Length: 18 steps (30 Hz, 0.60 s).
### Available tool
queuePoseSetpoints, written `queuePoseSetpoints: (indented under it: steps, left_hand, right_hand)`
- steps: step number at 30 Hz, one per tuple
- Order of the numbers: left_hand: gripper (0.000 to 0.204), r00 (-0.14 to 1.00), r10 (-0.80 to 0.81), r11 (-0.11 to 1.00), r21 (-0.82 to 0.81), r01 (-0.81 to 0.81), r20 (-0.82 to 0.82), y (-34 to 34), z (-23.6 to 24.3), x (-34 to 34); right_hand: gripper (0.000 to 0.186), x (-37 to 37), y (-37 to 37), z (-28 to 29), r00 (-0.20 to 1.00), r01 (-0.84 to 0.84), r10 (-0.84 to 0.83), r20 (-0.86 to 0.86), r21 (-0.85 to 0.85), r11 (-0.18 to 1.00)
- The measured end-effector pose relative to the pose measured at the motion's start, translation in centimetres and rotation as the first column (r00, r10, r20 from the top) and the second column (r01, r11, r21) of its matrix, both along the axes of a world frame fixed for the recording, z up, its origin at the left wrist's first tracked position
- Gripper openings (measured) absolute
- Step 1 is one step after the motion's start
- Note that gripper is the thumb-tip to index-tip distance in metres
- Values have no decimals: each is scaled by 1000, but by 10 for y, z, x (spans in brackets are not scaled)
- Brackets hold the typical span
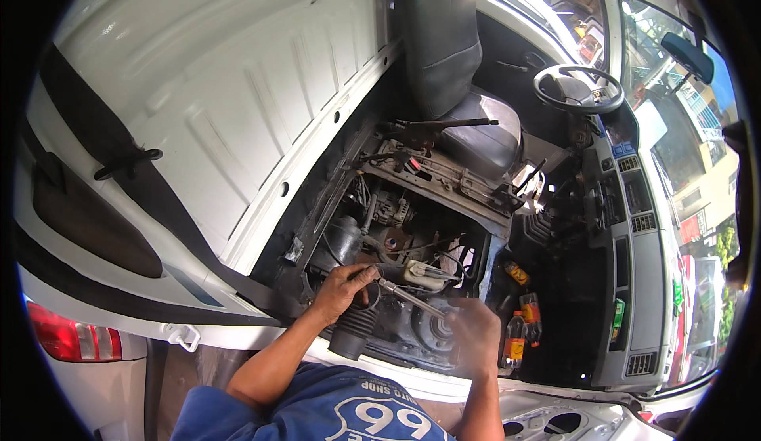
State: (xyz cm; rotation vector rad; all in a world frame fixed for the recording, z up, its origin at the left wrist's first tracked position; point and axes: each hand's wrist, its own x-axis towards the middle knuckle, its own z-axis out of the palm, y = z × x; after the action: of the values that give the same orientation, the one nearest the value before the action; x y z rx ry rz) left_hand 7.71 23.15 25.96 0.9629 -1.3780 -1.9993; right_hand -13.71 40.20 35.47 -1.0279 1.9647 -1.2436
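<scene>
My left hand is closed around the head end of a metal ratchet wrench, above the open engine bay. The wrench's shaft slants down to the right. At its far end is my right hand, smeared by motion, so its fingers and grip are unclear. A black corrugated air hose stands just below my left hand. Beneath the hands lies the engine, with a black round canister at its left and a pale plastic reservoir close to the wrench.
Several drink bottles stand or lie in the footwell to the right. Beyond the bay are the driver's seat, steering wheel and gear lever boot. A seat belt hangs at the left. The door sill runs in front of me.
</scene>
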Motion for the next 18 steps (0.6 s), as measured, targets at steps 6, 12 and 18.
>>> queuePoseSetpoints:
  steps: [6,12,18]
  left_hand:
    - [53,1000,31,999,11,-31,3,-4,1,1]
    - [49,999,38,999,-13,-37,8,-4,6,2]
    - [49,999,54,998,34,-54,10,-6,6,2]
  right_hand:
    - [17,12,4,1,918,-181,135,-373,-90,979]
    - [21,2,5,-2,986,-61,59,-154,-8,998]
    - [23,5,6,2,966,-207,195,-169,-55,977]
